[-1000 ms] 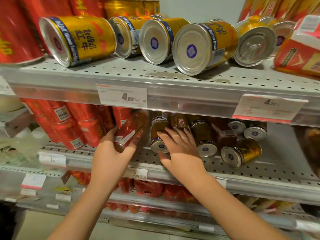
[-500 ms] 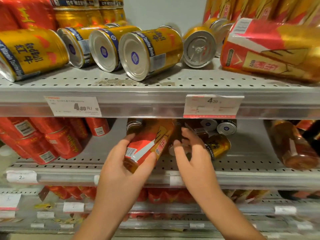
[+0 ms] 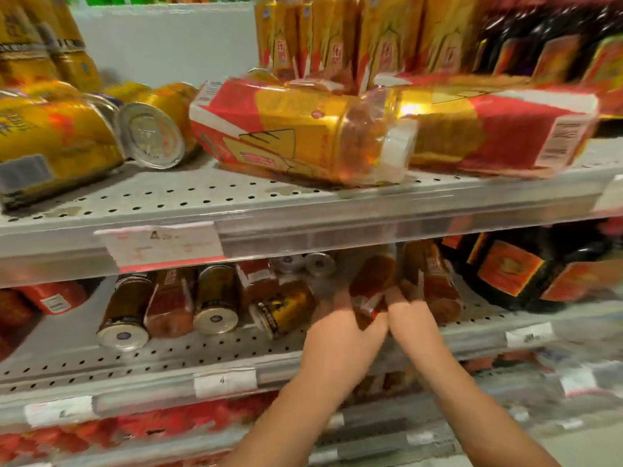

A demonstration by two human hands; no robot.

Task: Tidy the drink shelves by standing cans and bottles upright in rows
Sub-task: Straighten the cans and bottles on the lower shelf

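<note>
The frame is blurred by motion. On the middle shelf [image 3: 202, 358], my left hand [image 3: 340, 335] grips the lower end of a red-and-gold bottle [image 3: 372, 284] that leans back into the shelf. My right hand [image 3: 409, 315] is right beside it, touching the same bottle; its fingers are smeared and I cannot tell their pose. Another bottle [image 3: 438, 281] of the same kind lies just to the right. Several gold cans [image 3: 215, 301] lie on their sides to the left of my hands.
On the upper shelf [image 3: 236, 200] two large red-and-gold bottles [image 3: 296, 129] lie on their sides, with toppled gold cans [image 3: 151, 133] at the left and upright bottles behind. Dark bottles [image 3: 526, 271] lie at the right of the middle shelf. Red cans [image 3: 50, 298] sit far left.
The view has swung to the right along the shelves. My left hand carried the red-and-gold bottle rightward and deeper into the middle shelf, and my right hand moved along with it.
</note>
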